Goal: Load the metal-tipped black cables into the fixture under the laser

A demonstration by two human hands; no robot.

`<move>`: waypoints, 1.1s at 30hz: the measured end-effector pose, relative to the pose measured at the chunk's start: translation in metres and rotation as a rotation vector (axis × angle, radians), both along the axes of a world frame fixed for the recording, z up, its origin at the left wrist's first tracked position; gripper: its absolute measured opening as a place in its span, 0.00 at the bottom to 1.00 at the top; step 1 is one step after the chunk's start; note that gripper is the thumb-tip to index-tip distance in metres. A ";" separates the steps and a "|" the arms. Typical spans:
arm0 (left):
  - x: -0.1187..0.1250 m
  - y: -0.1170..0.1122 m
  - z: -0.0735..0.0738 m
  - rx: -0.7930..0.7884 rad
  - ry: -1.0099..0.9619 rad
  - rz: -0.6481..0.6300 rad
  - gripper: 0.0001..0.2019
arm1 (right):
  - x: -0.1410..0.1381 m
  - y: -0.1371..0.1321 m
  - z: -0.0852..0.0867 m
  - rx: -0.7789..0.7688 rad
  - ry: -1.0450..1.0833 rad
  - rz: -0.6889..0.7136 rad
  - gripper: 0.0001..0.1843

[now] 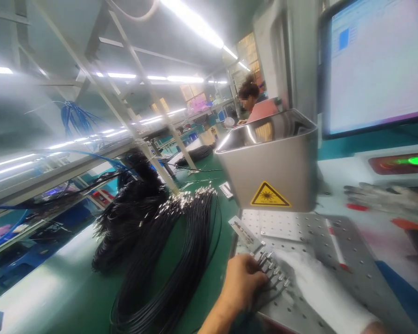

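On the perforated grey metal plate (296, 227), the left hand (242, 283) clasps a row of silver cable connectors (272, 269); I cannot tell the white-gloved right hand (316, 290)'s grip.

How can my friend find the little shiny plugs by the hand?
Look under the grey box with the yellow triangle sticker, at the metal plate full of holes. At its near edge, the left hand touches a short row of silver plugs. Unlike the loose black cables on the green table, they lie lined up side by side.
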State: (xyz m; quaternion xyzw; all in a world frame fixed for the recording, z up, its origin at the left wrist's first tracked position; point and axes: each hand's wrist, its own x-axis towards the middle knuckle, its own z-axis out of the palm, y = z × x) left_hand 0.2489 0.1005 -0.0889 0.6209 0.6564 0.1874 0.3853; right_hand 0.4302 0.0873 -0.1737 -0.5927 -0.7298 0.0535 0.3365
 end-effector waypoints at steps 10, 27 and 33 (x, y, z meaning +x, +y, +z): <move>-0.008 0.001 0.002 -0.098 -0.145 0.024 0.09 | 0.010 0.005 -0.001 -0.200 0.219 0.028 0.23; -0.014 0.006 -0.011 -0.032 -0.213 0.120 0.03 | 0.003 0.004 -0.018 0.303 -0.128 -0.012 0.17; -0.008 0.006 -0.012 -0.069 -0.217 0.130 0.02 | 0.003 0.007 -0.020 0.277 -0.126 -0.033 0.17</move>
